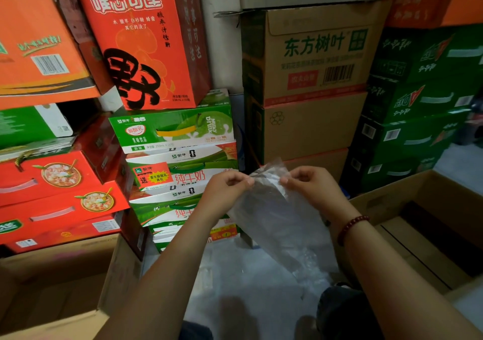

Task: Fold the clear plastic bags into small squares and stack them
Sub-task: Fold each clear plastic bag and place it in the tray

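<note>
Stacked drink cartons wall off the storeroom ahead of us, and we hold 1 clear plastic bag (277, 217) up in front of them, above a pale floor (235, 287) between 2 open cardboard boxes. Our left hand (227, 190) and right hand (311, 185) each pinch the bag's top edge, fingers curled on the film, while the rest hangs down and to the right toward our lap. We see no folded squares or stack anywhere, so we judge the folding has barely begun. The film looks thin and slippery: if 1 pinch loosens, that corner would probably drop and the edges would no longer line up, leaving a crooked fold. Air trapped inside could also puff the bag and make any crease spring open, and with no counter in sight we would be folding in mid-air, where a small square is harder to press flat. Among the labels, the red carton (141, 39) reads 唯思可達 with a large black 野 and the smaller line 酸枣汁饮料. The brown carton (313, 54) reads 东方树叶 in green above a barcode. The green carton (172, 128) shows 酸酸乳, 乳饮品 and "Milky Drink", and the white and green cartons (183, 175) beneath show 纯牛奶. Print on the dark green cartons (418, 83) at right is too blurred for us to read.
</note>
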The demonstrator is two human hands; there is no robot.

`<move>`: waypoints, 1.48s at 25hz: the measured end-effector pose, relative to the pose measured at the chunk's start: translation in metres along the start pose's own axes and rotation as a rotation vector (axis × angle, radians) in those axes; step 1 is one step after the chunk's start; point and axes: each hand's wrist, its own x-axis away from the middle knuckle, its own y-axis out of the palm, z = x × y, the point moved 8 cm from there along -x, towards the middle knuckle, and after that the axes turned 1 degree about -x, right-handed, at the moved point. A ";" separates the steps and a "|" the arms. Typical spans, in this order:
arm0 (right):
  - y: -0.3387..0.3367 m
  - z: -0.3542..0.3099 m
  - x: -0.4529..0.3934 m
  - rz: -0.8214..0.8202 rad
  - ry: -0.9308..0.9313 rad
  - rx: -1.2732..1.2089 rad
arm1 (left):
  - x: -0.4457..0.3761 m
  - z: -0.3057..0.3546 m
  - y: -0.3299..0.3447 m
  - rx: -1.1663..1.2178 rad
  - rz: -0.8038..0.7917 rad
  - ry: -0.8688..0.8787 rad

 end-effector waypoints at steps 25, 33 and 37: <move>0.017 0.072 -0.044 -0.496 0.252 0.232 | -0.083 -0.076 -0.058 0.045 0.295 -0.076; 0.032 0.161 -0.080 -0.483 0.188 0.534 | -0.098 -0.129 -0.034 -0.061 0.282 0.014; 0.055 0.183 -0.078 -0.600 0.190 0.443 | -0.098 -0.120 0.010 -0.121 0.011 0.133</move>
